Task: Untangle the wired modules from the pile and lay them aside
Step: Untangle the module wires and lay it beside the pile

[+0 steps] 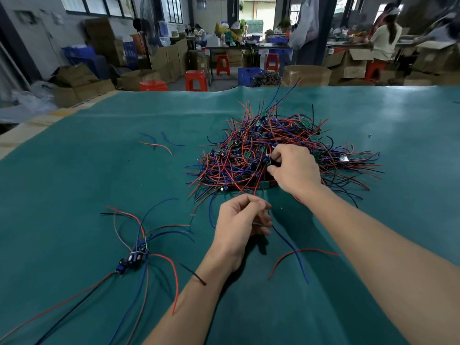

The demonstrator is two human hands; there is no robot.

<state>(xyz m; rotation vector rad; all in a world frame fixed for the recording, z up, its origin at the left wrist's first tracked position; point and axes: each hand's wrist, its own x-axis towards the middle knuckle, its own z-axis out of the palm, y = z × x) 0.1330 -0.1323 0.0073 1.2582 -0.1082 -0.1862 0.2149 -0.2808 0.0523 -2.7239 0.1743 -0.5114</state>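
Wires (261, 158) lie heaped toward the far middle of the counter (74, 170), with a few freed modules (133, 260) set aside near the near-left edge. The right hand (295, 170) is curled into the pile's near side, apparently pinching a module, while the left hand (239, 222) pinches thin leads just in front of the pile. Risk, as I judge it: pulling while the leads are looped through neighbours could drag a clump along or strain a solder joint.
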